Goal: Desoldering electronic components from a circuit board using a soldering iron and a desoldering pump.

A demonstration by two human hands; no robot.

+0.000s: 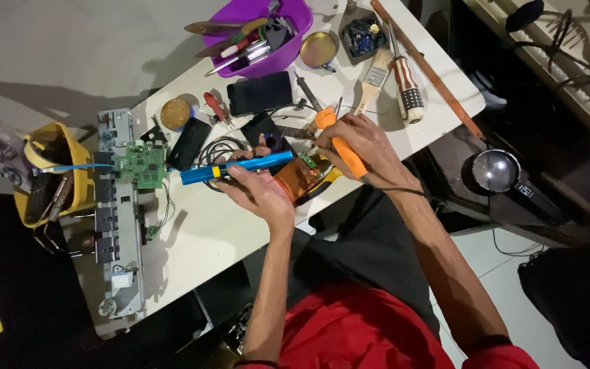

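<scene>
Left hand (257, 188) gripped blue pen-shaped tool (233, 168), tip toward 9 o'clock | right hand (363, 147) closed on orange-handled iron (341, 143), tip at small green board (307, 161) atop amber-taped part (296, 179) between hands | white bench (240, 225) | purple bowl (268, 34) at 12 o'clock

Bare worktop (206, 239) lies open at lower centre of the frame. Upward, a purple bowl (261, 34), black phone (261, 92), paintbrush (375, 78) and screwdriver (408, 85) crowd passage; a metal chassis (114, 225) blocks the left.
</scene>
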